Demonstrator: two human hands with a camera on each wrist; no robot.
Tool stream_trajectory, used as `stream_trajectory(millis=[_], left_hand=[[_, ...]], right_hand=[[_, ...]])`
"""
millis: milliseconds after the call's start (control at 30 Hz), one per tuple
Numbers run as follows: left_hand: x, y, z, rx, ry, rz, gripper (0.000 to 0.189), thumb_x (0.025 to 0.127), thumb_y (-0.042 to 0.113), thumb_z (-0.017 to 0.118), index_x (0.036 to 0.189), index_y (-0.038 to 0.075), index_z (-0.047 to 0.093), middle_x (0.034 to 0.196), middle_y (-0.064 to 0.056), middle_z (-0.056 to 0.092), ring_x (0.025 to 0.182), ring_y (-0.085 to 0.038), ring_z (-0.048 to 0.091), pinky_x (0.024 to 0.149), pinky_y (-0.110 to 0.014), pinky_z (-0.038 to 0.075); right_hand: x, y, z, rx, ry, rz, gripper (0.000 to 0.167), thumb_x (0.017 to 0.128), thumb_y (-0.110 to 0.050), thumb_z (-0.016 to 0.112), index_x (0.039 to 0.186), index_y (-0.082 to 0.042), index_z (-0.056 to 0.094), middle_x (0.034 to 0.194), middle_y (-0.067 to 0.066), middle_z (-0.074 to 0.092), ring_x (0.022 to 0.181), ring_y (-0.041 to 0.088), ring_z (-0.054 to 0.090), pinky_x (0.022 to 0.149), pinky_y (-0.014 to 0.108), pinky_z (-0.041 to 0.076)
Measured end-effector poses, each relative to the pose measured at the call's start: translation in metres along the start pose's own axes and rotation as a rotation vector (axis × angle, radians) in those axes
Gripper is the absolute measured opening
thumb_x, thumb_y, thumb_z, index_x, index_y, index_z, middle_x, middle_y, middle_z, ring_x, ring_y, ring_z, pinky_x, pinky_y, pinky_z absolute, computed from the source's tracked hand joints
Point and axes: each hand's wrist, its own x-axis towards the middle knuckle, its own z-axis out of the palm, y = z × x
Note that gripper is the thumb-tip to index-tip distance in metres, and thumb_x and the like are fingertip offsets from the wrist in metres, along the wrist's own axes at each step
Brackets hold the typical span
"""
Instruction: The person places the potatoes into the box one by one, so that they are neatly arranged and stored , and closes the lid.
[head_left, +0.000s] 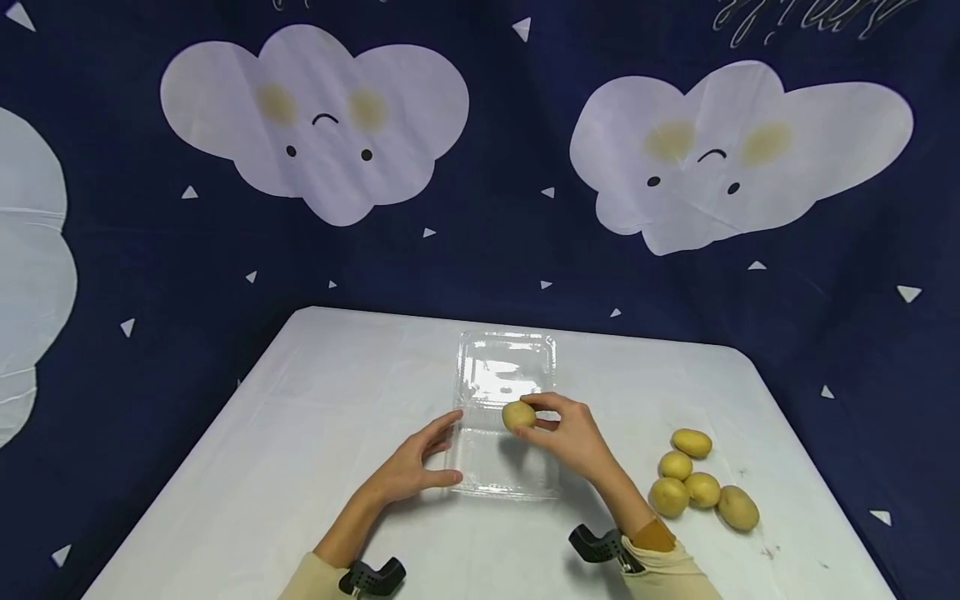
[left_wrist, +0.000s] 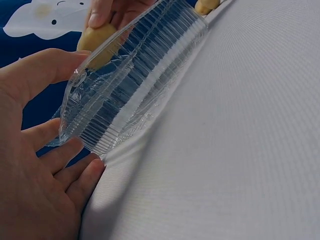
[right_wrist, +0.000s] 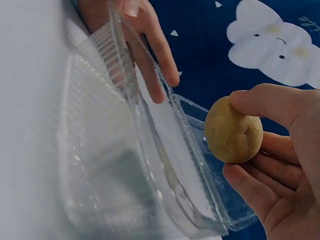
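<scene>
A small yellow potato (head_left: 518, 415) is pinched between the thumb and fingers of my right hand (head_left: 573, 437), above the middle of a clear plastic clamshell container (head_left: 506, 492). The container lies unfolded, its two halves one behind the other. In the right wrist view the potato (right_wrist: 233, 130) shows its smooth skin and a small dark eye. My left hand (head_left: 408, 467) is at the container's left side, thumb and fingers spread apart. In the left wrist view the left thumb (left_wrist: 62, 65) reaches the container's rim, and the other fingers are by its ribbed wall (left_wrist: 135, 85).
Several loose potatoes (head_left: 703, 490) lie in a group on the white table (head_left: 337, 375), right of my right forearm. A dark blue curtain (head_left: 495, 250) with white clouds hangs behind the table. Each wrist carries a black camera mount (head_left: 372, 577).
</scene>
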Motion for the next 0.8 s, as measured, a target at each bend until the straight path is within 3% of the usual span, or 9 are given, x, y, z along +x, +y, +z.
stream_trajectory(millis=[200, 367, 600, 800], left_hand=[[0.0, -0.001, 0.001, -0.003, 0.001, 0.005, 0.086, 0.079, 0.011, 0.075, 0.149, 0.006, 0.025, 0.155, -0.017, 0.026, 0.141, -0.038, 0.029, 0.115, -0.048, 0.032], [0.0, -0.002, 0.001, -0.002, 0.003, 0.003, 0.086, 0.079, 0.013, 0.075, 0.149, 0.006, 0.025, 0.155, -0.015, 0.026, 0.141, -0.038, 0.029, 0.115, -0.048, 0.032], [0.0, -0.002, 0.002, -0.005, -0.009, 0.013, 0.086, 0.079, 0.011, 0.075, 0.149, 0.005, 0.025, 0.156, -0.016, 0.025, 0.141, -0.039, 0.027, 0.115, -0.05, 0.032], [0.0, -0.001, 0.001, -0.007, -0.006, 0.023, 0.086, 0.079, 0.011, 0.075, 0.148, 0.004, 0.025, 0.155, -0.018, 0.025, 0.141, -0.04, 0.027, 0.115, -0.052, 0.031]], right_hand=[[0.006, 0.001, 0.012, -0.047, -0.032, -0.003, 0.045, 0.071, -0.028, 0.082, 0.112, -0.021, 0.066, 0.115, -0.003, 0.066, 0.102, 0.023, 0.067, 0.079, 0.019, 0.06], [0.011, -0.001, 0.021, -0.074, -0.07, -0.053, 0.043, 0.072, -0.024, 0.082, 0.111, -0.015, 0.066, 0.113, 0.0, 0.066, 0.103, 0.022, 0.066, 0.081, 0.022, 0.061], [0.012, 0.0, 0.032, -0.134, -0.124, -0.067, 0.043, 0.074, -0.025, 0.08, 0.113, -0.011, 0.066, 0.112, 0.003, 0.066, 0.101, 0.02, 0.065, 0.078, 0.016, 0.059], [0.013, 0.002, 0.043, -0.176, -0.159, -0.091, 0.042, 0.076, -0.027, 0.078, 0.113, -0.011, 0.066, 0.113, 0.002, 0.066, 0.101, 0.017, 0.065, 0.08, 0.019, 0.06]])
